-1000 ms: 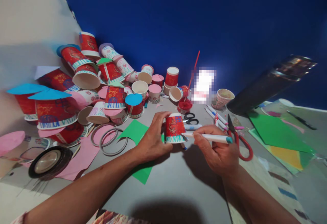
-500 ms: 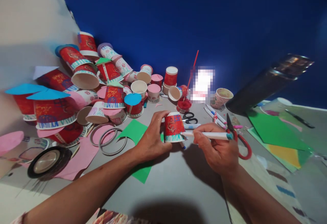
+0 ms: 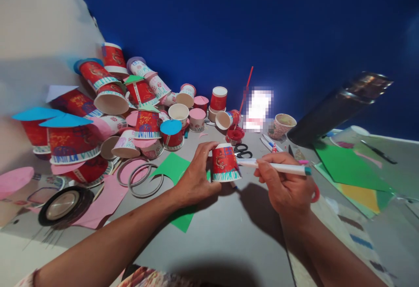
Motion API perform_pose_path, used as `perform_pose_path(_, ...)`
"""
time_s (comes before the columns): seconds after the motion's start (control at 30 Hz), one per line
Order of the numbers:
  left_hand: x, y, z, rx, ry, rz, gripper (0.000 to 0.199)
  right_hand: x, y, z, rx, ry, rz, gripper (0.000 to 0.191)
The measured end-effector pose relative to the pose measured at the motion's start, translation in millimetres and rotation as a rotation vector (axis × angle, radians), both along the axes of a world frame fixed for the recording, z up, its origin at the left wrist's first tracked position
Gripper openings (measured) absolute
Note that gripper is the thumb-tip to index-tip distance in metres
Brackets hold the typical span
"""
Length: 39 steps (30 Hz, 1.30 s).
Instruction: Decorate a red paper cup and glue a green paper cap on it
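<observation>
My left hand (image 3: 195, 174) grips a small red paper cup (image 3: 225, 163), upside down, with thumb low and fingers over its left side. Blue lines and a ring of teal strokes mark the cup, the teal along its rim. A white marker (image 3: 284, 167) with a teal end lies in the closed fingers of my right hand (image 3: 284, 186). Its tip points left, close beside the cup; whether it touches cannot be made out. Black-handled scissors (image 3: 242, 151) rest behind the cup. Red-handled scissors (image 3: 315, 193) are mostly hidden behind my right hand.
Decorated paper cups (image 3: 147, 123) with coloured paper tops are piled at the left. Grey rings (image 3: 145, 180), a tape roll (image 3: 62, 206) and green paper (image 3: 176, 167) lie nearer. At the right are a dark flask (image 3: 324, 114) and green sheets (image 3: 348, 167). A bright blurred-out screen stands behind.
My right hand has drawn the marker a little to the right, and now covers more of the red-handled scissors. The cup has tilted slightly in my left hand.
</observation>
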<state>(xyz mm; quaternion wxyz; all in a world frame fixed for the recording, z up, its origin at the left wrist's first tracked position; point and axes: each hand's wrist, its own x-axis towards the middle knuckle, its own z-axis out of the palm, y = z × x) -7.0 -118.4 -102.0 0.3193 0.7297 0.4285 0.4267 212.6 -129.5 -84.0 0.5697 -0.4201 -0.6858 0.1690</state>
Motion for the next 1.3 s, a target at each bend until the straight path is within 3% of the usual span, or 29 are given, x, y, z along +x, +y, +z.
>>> perform_pose_path(0.23,-3.5,2.1,2.2,0.083,0.078,0.037,0.09,2.3,0.8,-3.1,-0.019,-0.02,0.024,0.008)
perform_pose_path(0.57,-6.9,2.8,1.5,0.19,0.33,0.049,0.092,-9.9,-6.7,6.2,0.085,-0.144,0.107,0.009)
perform_pose_path(0.8,-6.0,1.7,3.4,0.165,0.302,0.072,0.089,-11.4,-4.6,4.6,0.104,-0.198,0.123,0.011)
perform_pose_path(1.0,-3.5,-0.3,4.1,0.153,0.274,0.06,0.09,-10.8,-8.1,2.0,0.018,-0.149,0.149,0.012)
perform_pose_path(1.3,-2.9,-1.1,3.3,0.173,0.311,0.089,0.088,-11.1,-6.7,5.8,0.081,-0.184,0.118,0.015)
